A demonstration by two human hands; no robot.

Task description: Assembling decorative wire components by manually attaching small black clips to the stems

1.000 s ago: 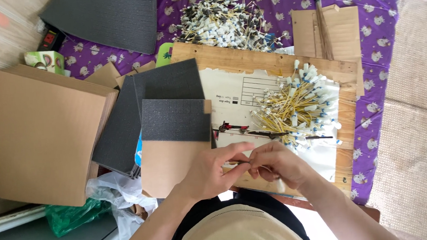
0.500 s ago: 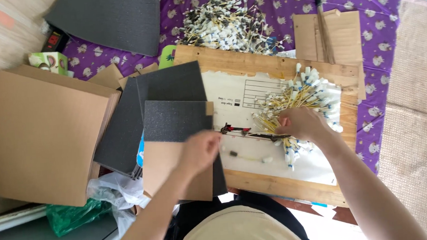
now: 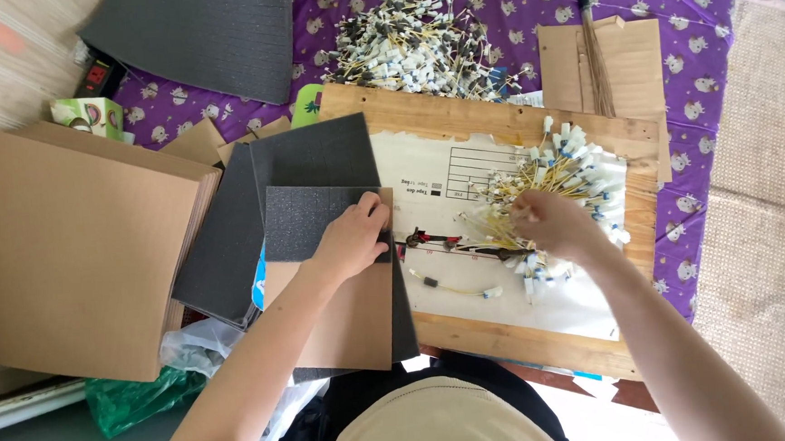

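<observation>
From the head camera I see my left hand (image 3: 353, 239) lying flat, fingers loosely curled, on the small grey foam sheet (image 3: 306, 221) that tops the cardboard piece (image 3: 344, 319) at the wooden board's (image 3: 459, 116) left edge. My right hand (image 3: 556, 227) digs into the pile of yellow wires with white connectors (image 3: 558, 183), fingers bunched; I cannot tell what they pinch. Half a second ago, the left hand hovered lower, off the foam.
</observation>
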